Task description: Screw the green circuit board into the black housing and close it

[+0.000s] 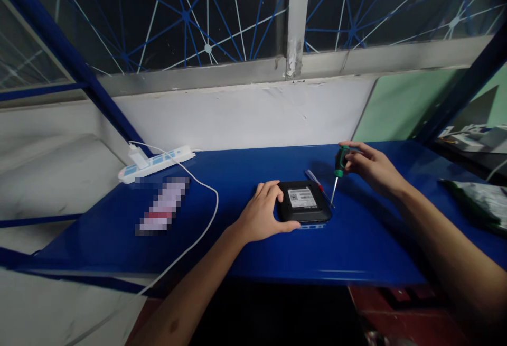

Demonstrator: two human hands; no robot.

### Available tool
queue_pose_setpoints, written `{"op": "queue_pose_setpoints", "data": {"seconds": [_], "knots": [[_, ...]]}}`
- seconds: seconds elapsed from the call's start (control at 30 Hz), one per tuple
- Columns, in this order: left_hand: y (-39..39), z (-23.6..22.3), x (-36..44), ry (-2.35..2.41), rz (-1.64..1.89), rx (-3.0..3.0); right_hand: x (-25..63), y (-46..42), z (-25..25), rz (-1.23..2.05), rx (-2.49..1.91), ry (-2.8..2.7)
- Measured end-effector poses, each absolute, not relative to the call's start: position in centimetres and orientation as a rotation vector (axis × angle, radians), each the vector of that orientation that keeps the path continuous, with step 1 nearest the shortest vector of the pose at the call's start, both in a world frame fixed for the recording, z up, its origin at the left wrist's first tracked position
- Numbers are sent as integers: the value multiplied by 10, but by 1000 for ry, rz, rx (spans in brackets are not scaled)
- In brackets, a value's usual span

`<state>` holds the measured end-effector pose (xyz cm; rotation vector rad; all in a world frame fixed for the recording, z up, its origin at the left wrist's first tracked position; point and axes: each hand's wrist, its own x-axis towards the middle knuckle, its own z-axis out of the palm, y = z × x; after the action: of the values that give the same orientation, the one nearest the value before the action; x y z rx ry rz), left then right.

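A small black box (304, 202) with a white label on top lies on the blue table (245, 251). My left hand (264, 213) grips its left side, thumb along the near edge and fingers curled over the far edge. My right hand (370, 166) is closed on the green handle of a screwdriver (338, 174), held almost upright. Its tip meets the box's right edge. A second screwdriver (317, 183) with a red and clear handle lies on the table just behind the box.
A white power strip (158, 162) with a plugged-in charger sits at the back left, its white cable (206, 224) trailing off the front edge. A blurred flat object (162, 206) lies left of centre. A crumpled bag (479, 200) rests far right.
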<state>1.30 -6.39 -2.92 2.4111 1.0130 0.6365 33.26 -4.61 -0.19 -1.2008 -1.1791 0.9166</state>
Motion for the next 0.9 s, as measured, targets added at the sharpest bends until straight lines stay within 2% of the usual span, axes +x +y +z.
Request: {"op": "queue_pose_setpoints", "data": {"seconds": [0.37,0.67,0.9], "knots": [[-64,-27,13,1019,630,2399,331,-54,6,796,-1203,-1330],[-64,-29,14,1013,643,2409,338,-122,6,445,-1301,-1326],[-63,-32,15,1038,675,2381,348,-149,7,394,-1419,-1371]]}}
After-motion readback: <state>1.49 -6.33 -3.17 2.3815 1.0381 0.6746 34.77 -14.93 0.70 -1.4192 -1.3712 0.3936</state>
